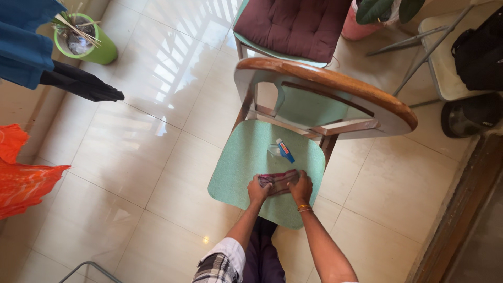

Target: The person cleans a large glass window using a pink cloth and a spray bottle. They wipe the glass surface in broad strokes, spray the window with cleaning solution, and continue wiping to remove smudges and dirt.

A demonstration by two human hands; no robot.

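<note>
The person's left hand (258, 189) and right hand (301, 186) both rested on a small folded cloth (279, 181) of dark red and grey, which lay on the green seat (241, 162) of a wooden chair (335, 84), toward the seat's front edge at about 5 o'clock from its centre. The left hand's fingers were curled over the cloth's left end, the right hand's over its right end; how tightly either gripped could not be told. A bangle (304, 208) circled the right wrist. Just beyond the cloth, at 12 o'clock from it, lay a small clear bottle with a blue and red label (282, 150). At 10 o'clock in the view, well apart, stood a green pot holding sticks (99, 51). A maroon cushion (293, 23) lay on another chair at 12 o'clock.
</note>
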